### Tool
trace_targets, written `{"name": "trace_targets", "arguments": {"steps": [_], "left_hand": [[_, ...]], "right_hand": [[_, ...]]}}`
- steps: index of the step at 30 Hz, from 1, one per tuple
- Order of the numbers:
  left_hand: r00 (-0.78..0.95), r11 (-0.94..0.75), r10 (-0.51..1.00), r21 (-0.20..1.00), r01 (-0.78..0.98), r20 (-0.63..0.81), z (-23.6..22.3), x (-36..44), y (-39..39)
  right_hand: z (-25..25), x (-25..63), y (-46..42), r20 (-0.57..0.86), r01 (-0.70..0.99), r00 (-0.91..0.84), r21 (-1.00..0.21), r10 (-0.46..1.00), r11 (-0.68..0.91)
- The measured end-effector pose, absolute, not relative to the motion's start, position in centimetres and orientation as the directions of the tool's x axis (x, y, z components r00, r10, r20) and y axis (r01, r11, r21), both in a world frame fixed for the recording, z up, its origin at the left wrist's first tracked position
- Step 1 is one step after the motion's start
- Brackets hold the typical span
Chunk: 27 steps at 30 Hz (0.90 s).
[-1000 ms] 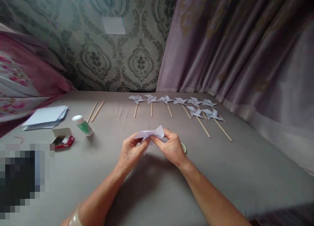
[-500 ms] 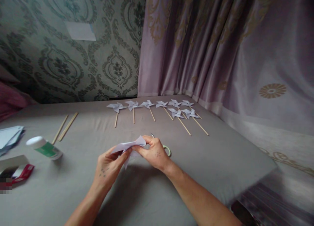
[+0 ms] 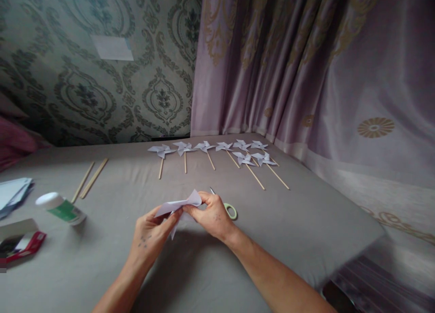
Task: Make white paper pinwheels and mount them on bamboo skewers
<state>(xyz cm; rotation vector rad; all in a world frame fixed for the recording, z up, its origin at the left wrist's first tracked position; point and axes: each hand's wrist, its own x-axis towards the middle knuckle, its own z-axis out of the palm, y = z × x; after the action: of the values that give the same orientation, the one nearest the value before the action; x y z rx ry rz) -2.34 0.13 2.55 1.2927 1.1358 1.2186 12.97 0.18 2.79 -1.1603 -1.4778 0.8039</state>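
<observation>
Between my two hands is a white paper pinwheel [image 3: 175, 206], its blades partly folded and held above the grey cloth. My left hand [image 3: 151, 229] grips its left side, with the thumb pressed near the centre. From the right, my right hand [image 3: 212, 215] pinches the paper close to the middle; its fingertips are partly hidden by the sheet. Scissors with light green handles [image 3: 230, 211] lie on the cloth just behind my right hand, their blades mostly covered by it.
Several finished paper pinwheels on sticks [image 3: 205, 146] lie in rows at the back. Loose wooden sticks [image 3: 95, 177], a white-and-green glue bottle [image 3: 63, 208], a red open box [image 3: 34, 242] and a stack of paper [image 3: 13, 193] are at left. A curtain [image 3: 231, 77] hangs behind.
Both hands keep their hold on the paper and have hardly moved. The view has tilted slightly, so a little more of the scissors shows beside my right hand.
</observation>
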Motion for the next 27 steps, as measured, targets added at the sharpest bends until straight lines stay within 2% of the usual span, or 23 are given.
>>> {"name": "trace_targets", "arguments": {"steps": [13,20,24,27], "left_hand": [[0.041,-0.058,0.998,0.998,0.033,0.057,2.4,-2.4,0.1],[0.038,-0.037,0.999,0.999,-0.017,0.038,2.1,-1.9,0.2],[-0.004,-0.001,1.0,0.989,-0.149,0.0,2.3,-1.4,0.1],[0.003,0.045,0.999,0.967,-0.252,-0.046,2.3,-1.4,0.1]], "right_hand": [[2.5,13.1,0.3,0.3,0.262,0.008,-0.921,0.954,0.287],[2.5,13.1,0.2,0.28,0.246,0.022,-0.932,0.96,0.266],[3.4,13.3,-0.1,0.227,0.155,0.003,-0.962,0.974,0.224],[4.0,13.7,-0.1,0.125,-0.022,-0.053,-0.992,0.991,0.124]]}}
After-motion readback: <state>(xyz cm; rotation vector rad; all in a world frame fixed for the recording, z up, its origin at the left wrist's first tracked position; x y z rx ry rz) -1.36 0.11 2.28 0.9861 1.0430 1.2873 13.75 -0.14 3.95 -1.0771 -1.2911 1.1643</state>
